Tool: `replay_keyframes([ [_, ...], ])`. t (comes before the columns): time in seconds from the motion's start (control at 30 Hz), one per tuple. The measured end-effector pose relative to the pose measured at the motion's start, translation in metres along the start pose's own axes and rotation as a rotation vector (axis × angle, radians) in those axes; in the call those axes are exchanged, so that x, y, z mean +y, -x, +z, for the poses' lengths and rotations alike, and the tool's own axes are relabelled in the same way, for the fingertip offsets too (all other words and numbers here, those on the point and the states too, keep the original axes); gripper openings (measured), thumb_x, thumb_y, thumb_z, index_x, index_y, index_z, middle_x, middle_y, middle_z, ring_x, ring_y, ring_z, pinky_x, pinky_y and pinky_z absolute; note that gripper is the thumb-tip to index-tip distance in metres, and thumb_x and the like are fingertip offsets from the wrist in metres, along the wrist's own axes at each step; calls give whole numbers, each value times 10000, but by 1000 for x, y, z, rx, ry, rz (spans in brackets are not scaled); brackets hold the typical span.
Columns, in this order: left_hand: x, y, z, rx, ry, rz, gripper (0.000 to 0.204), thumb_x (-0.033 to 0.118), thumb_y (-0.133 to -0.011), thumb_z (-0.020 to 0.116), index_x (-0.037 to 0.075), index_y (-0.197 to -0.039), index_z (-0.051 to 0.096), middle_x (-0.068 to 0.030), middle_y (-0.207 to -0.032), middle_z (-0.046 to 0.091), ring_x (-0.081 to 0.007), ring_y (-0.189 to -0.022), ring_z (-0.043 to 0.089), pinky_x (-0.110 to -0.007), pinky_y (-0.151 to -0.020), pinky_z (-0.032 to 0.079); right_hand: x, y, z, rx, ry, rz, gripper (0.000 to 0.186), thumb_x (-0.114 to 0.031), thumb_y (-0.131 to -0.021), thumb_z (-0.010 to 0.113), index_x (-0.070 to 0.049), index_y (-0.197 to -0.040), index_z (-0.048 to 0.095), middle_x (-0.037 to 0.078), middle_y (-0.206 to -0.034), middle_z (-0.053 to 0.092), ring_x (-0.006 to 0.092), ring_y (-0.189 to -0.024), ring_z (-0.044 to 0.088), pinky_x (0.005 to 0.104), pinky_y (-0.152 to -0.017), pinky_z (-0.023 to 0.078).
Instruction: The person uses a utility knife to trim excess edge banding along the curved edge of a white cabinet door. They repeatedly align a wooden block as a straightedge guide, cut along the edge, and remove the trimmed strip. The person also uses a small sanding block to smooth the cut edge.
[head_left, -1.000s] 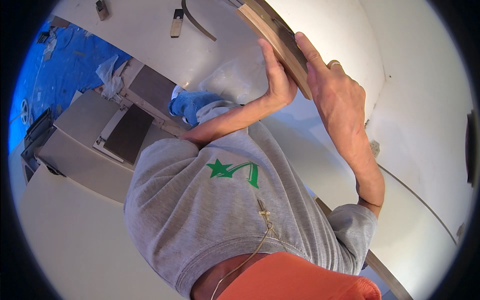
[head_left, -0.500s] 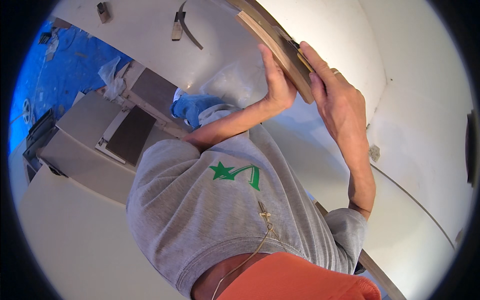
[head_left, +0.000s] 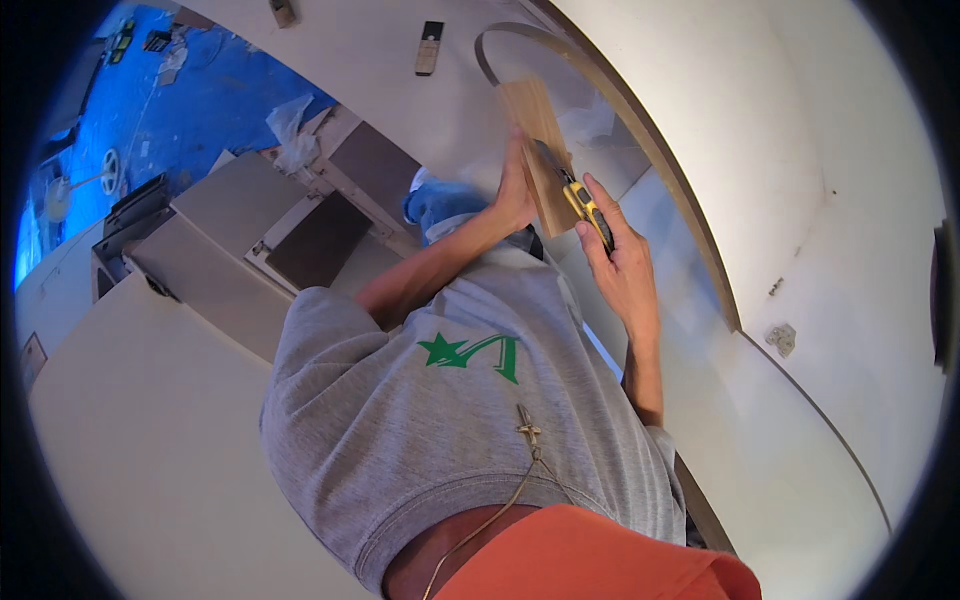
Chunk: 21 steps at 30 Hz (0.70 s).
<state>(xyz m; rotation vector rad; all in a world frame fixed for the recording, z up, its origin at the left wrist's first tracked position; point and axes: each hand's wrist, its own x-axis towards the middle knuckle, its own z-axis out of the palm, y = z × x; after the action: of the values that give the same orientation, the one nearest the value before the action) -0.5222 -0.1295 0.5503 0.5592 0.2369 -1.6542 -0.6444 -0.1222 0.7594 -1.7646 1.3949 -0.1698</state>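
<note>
A short wooden board (head_left: 530, 105) with pale, visible grain is gripped along its left side by my left hand (head_left: 514, 195); the board hides some of the fingers. My right hand (head_left: 630, 262) is closed around a yellow-and-black utility knife (head_left: 582, 200). The knife's blade is out and lies over the board's face; whether it touches the wood I cannot tell. Beyond the board's far end, a thin dark strip (head_left: 482, 58) curves in a loop toward the brown panel edge.
A long curved brown edge (head_left: 690, 215) runs along a white panel on the right. A small dark-and-beige block (head_left: 429, 48) lies on the pale surface ahead. Grey cabinet parts (head_left: 215, 225) and blue floor sheeting (head_left: 215, 95) are at the left.
Both hands have come lower and closer to my body. The board has turned so its broad pale face shows. The knife now lies over that face, and the whole view has shifted.
</note>
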Motion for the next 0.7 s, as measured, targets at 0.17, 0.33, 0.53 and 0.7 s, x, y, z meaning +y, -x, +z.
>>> replay_keyframes([
  [0.17, 1, 6, -57, -9, -53, 16, 496, 499, -1033, 540, 67, -1274, 557, -123, -1160, 650, -278, -1105, 652, -458, -932, 557, 86, -13, 48, 159, -44, 86, 472, -264, -1025, 619, -173, -1483, 547, 191, -1103, 738, 292, -860, 706, 373, -817, 543],
  [0.33, 30, 31, -94, 114, -412, 232, 472, 386, -1022, 622, 44, -1336, 540, -116, -1240, 643, -305, -1168, 638, -473, -1008, 533, 182, -32, 110, 165, -109, 207, 475, -346, -1015, 617, -186, -1458, 558, 216, -1040, 734, 336, -874, 711, 408, -808, 544],
  [0.53, 82, 74, -115, 401, -269, 219, 538, 398, -988, 669, 53, -1364, 496, -133, -1228, 629, -300, -1165, 631, -503, -1007, 531, 251, -44, 196, 174, -103, 202, 477, -382, -980, 631, -144, -1391, 585, 231, -1050, 732, 414, -979, 705, 472, -857, 542],
  [0.7, 109, 86, -128, 412, -391, 246, 559, 420, -994, 651, 69, -1391, 470, -119, -1251, 613, -297, -1168, 627, -494, -1003, 531, 257, -59, 246, 155, -116, 277, 549, -453, -952, 642, -97, -1368, 596, 235, -1035, 728, 403, -997, 702, 468, -872, 533],
])
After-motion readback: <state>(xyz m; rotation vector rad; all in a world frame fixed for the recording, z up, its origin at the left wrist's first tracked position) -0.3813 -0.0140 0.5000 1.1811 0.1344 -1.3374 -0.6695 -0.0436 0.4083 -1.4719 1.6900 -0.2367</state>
